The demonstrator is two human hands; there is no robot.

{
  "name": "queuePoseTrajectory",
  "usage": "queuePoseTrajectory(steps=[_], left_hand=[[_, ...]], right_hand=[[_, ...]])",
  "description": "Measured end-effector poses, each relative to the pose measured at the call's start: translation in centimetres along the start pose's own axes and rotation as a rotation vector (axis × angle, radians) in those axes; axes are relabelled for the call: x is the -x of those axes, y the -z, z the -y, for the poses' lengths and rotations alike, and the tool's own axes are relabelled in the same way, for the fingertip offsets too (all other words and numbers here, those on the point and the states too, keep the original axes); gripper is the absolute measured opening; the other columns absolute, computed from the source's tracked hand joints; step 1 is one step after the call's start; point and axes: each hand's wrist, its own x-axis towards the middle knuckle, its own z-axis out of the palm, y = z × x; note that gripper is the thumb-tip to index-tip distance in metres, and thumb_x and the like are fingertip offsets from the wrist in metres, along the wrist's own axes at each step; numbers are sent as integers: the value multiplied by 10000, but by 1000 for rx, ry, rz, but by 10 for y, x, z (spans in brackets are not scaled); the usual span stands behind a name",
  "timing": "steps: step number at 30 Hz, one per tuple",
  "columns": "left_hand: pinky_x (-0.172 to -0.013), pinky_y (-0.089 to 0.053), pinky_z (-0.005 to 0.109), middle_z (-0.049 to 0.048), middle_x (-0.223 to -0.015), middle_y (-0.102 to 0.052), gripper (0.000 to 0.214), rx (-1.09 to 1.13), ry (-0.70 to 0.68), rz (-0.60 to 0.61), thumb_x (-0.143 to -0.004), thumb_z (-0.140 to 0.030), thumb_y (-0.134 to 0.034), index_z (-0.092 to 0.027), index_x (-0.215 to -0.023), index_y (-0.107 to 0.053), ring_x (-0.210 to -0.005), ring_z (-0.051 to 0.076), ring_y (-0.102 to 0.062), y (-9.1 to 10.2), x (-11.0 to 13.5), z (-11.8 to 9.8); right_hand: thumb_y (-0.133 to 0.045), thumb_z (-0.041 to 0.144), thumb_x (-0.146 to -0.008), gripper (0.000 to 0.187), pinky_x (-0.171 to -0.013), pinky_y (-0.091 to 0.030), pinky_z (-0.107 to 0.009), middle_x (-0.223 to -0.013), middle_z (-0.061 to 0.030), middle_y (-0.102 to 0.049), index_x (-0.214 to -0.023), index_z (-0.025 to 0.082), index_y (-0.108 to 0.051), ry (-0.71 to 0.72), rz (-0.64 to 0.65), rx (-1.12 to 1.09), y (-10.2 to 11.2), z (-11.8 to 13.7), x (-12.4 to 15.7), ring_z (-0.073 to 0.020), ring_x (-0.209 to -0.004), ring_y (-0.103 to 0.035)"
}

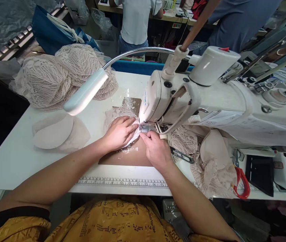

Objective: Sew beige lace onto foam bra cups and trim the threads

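A white sewing machine (208, 97) stands on the white table (19, 151). A piece of pale lace (119, 112) lies under its needle foot (145, 128). My left hand (119, 132) lies flat on the lace, fingers stretched toward the needle. My right hand (156, 149) pinches the lace edge just in front of the foot, fingers pressed together. A bendable lamp (86, 90) hangs over the left side.
A heap of lace pieces (57, 74) sits at the back left, foam cups (54, 132) lie in front of it. More lace and a cup (213, 154) lie right of the needle, with thread snips (182, 155) and red-handled scissors (242, 183). Two people stand behind the table.
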Motion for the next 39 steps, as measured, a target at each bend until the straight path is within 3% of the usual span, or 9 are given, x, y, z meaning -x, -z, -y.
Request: queuePoseTrajectory(steps=[6,8,12,14,17,19,23,27,39], left_hand=[[-1023,-319,655,162,-1421,-484,380,-28,179,65,-891,-264,-489,-172,-1241,-605,-1325,409,-368,13,4,1],[-1039,-313,657,137,-1415,-504,334,60,100,151,-854,-226,-518,-181,-1157,-653,-1340,405,-371,24,12,0],[-1131,-310,544,58,-1387,-562,282,363,-263,330,-867,-225,-551,-241,-1116,-683,-1361,301,-412,46,40,-12],[-1146,-331,473,79,-1366,-579,320,428,-282,235,-916,-228,-505,-221,-1202,-647,-1343,249,-443,50,53,-19],[-1087,-421,419,135,-1364,-566,366,345,-94,79,-962,-263,-448,-152,-1279,-595,-1284,239,-501,44,61,-25],[-1061,-438,464,159,-1366,-559,385,217,-30,101,-954,-296,-472,-129,-1280,-592,-1276,285,-503,35,58,-26],[-1041,-403,576,206,-1399,-516,442,24,-78,172,-932,-323,-504,-91,-1303,-565,-1307,377,-448,19,41,-26],[-1021,-431,534,196,-1414,-502,472,-29,-91,177,-942,-313,-471,-79,-1349,-517,-1283,355,-462,18,29,-25],[-1068,-385,489,188,-1456,-463,566,-70,-198,256,-912,-362,-468,-63,-1393,-485,-1317,343,-424,22,9,-2]], right_hand=[[-400,127,-910,434,-747,-439,-309,-1058,-80,-676,-1252,217,-652,7,-79,-80,-2,-2,1,-209,-852,-592],[-392,139,-918,415,-783,-463,-302,-1082,-76,-685,-1213,213,-674,12,-119,-163,-1,-3,2,-202,-881,-610],[-378,148,-919,394,-863,-489,-304,-1088,-84,-696,-1143,188,-700,40,-192,-341,1,-6,5,-200,-969,-629],[-387,150,-913,376,-878,-489,-310,-1083,-94,-699,-1111,169,-707,64,-206,-385,2,-6,7,-206,-990,-632],[-383,148,-919,363,-857,-489,-308,-1045,-88,-711,-1071,160,-712,127,-183,-424,2,-5,7,-200,-950,-635],[-385,136,-915,368,-848,-481,-305,-1039,-78,-709,-1102,167,-701,171,-151,-409,2,-5,7,-195,-934,-626],[-431,124,-886,421,-835,-435,-318,-1016,-83,-680,-1246,176,-643,176,-69,-184,3,-4,7,-217,-935,-574],[-415,153,-926,411,-780,-384,-326,-959,-88,-649,-1266,208,-639,110,-6,-14,7,0,5,-225,-884,-536],[-410,160,-925,411,-718,-358,-328,-952,-86,-661,-1262,209,-640,36,-10,-7,6,1,-3,-218,-831,-548]])
